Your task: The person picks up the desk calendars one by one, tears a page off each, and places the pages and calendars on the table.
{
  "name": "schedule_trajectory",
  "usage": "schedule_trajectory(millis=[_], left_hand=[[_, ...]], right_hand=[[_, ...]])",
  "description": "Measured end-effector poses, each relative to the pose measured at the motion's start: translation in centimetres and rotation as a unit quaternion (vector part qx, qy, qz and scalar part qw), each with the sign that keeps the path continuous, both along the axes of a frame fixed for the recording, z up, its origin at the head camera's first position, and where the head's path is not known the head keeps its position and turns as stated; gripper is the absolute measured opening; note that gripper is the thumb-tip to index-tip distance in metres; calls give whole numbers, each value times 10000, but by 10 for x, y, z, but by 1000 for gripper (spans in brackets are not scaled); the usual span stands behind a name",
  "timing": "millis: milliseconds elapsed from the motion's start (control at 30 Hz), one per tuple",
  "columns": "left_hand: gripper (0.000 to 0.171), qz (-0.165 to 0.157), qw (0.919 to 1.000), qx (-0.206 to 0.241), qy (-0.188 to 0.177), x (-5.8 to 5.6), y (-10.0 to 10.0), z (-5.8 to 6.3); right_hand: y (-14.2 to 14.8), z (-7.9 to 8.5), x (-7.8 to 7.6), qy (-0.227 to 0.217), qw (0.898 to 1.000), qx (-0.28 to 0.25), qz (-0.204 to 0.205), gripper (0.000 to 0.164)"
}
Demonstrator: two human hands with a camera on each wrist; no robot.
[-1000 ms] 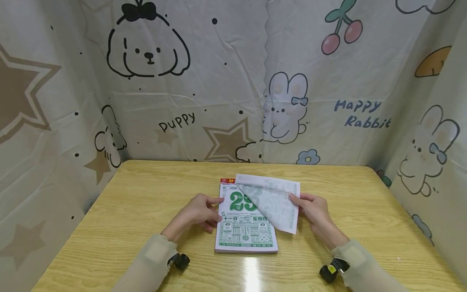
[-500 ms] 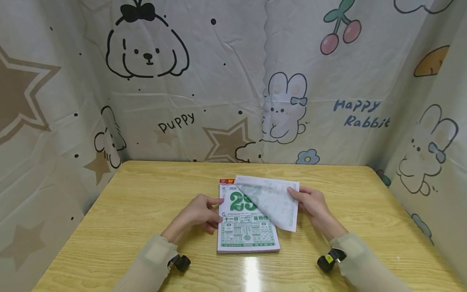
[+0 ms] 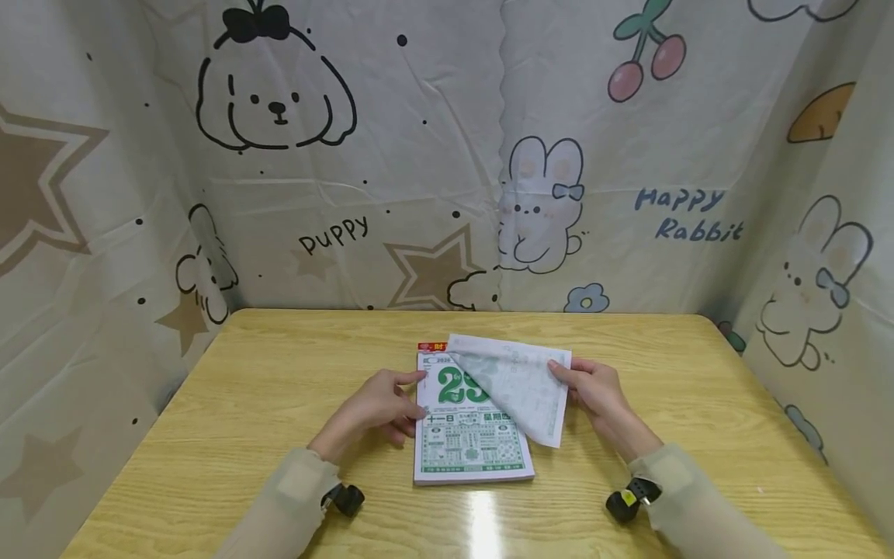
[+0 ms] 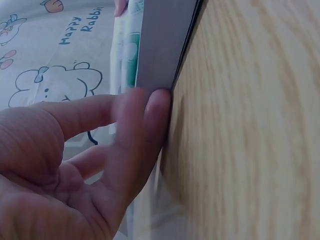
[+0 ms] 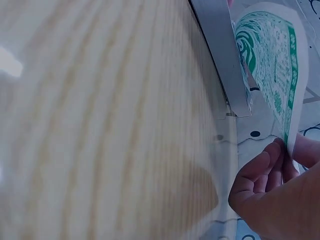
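A thick tear-off calendar (image 3: 471, 450) lies on the table, its showing sheet printed in green with a large 29. My left hand (image 3: 380, 404) is at the calendar's left edge, fingertips touching the side of the paper block (image 4: 167, 45) in the left wrist view. On the other side, my right hand (image 3: 594, 388) pinches a lifted page (image 3: 520, 380) between thumb and fingers. That page is folded back diagonally to the upper right, its pale back showing in the head view. Green print covers the curved page (image 5: 275, 60) in the right wrist view.
The wooden table (image 3: 300, 341) has a rounded far right corner. A patterned cloth (image 3: 433, 178) with cartoon drawings hangs behind it and at both sides. Black wrist cameras (image 3: 345, 500) are strapped to both sleeves.
The lifted page and my right hand have shifted slightly left over the last second, still pinched together. My left hand stays at the calendar's edge. The head view has shifted a little.
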State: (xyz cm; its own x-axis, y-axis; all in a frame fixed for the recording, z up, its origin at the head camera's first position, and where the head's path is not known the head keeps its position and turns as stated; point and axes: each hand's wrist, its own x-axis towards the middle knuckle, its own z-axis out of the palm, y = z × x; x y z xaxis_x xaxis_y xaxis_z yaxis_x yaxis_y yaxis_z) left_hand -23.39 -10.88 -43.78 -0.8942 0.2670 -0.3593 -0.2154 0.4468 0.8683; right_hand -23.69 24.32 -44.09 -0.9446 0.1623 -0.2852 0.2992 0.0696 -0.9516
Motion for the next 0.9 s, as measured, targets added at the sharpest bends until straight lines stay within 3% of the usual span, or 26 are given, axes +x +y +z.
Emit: schedule_trajectory(millis=[267, 900], left_hand=[[73, 201, 9997, -102, -59, -1, 1, -4], [72, 113, 9999, 62, -29, -3, -1, -4]], right_hand=[[1, -5, 4, -33, 9997, 192, -133, 46], [2, -1, 11, -18, 9988, 333, -361, 45]])
